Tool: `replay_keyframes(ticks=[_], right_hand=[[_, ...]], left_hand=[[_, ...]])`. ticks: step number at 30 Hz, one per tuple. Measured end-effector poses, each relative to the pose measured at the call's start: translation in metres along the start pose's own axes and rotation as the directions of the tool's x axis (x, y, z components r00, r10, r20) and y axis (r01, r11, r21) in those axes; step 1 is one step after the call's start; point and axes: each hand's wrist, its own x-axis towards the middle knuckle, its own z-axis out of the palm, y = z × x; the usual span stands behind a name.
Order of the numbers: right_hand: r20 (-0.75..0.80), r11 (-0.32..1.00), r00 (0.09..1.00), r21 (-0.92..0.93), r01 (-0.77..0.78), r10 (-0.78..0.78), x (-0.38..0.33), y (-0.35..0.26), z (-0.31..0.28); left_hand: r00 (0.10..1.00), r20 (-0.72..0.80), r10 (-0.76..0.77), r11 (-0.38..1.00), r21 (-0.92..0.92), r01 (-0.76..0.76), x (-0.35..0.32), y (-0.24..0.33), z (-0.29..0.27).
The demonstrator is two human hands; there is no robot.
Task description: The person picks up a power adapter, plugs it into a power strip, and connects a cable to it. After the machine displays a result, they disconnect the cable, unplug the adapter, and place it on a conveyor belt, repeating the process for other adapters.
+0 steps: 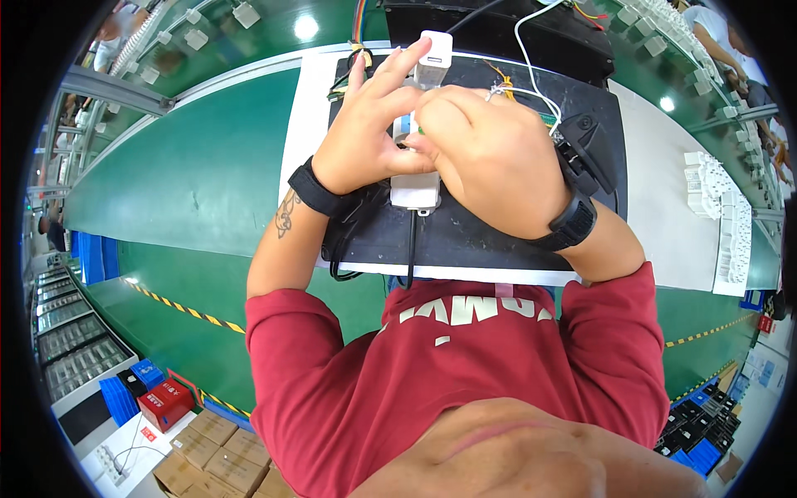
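My left hand point(369, 133) curls its thumb and index finger around the middle of a white plastic block point(415, 192), its other fingers stretched away. A blue patch shows on the block between them. My right hand point(502, 153) is closed against the same spot in a pinch. A bit of green shows at its fingertips; what they hold is mostly hidden. A black cable point(413, 249) runs from the block's near end. Just beyond my left fingertips is a white adapter-like piece point(436, 56) with a slot. Both wrists wear black bands.
Beneath my hands lies a black mat point(357, 232) on a white board. A black fixture point(581, 145) and white wire point(535, 75) sit right of my right hand. Beyond is a black box point(498, 37). Rows of white housings point(730, 241) stand far right on the green bench.
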Motion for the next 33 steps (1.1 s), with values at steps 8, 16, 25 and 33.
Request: replay_keyframes(ticks=[8,16,25,33], right_hand=[[0.029,0.984,0.993,0.13,-0.119,0.116,-0.004,0.006,0.001],[-0.034,0.97,0.99,0.21,-0.126,0.136,-0.025,0.025,-0.079],[-0.142,0.554,0.552,-0.025,-0.832,0.822,-0.079,0.295,-0.153],[-0.322,0.166,0.26,-0.293,-0.942,0.91,-0.151,0.491,-0.13]], left_hand=[[0.958,0.279,-0.068,0.904,-0.389,0.177,0.021,-0.007,-0.056],[0.937,0.237,-0.255,0.939,-0.172,0.299,0.053,-0.015,-0.011],[0.968,-0.197,-0.153,0.631,0.734,0.249,0.1,-0.074,-0.073],[0.921,0.215,-0.324,0.035,0.976,-0.215,0.119,-0.247,-0.033]])
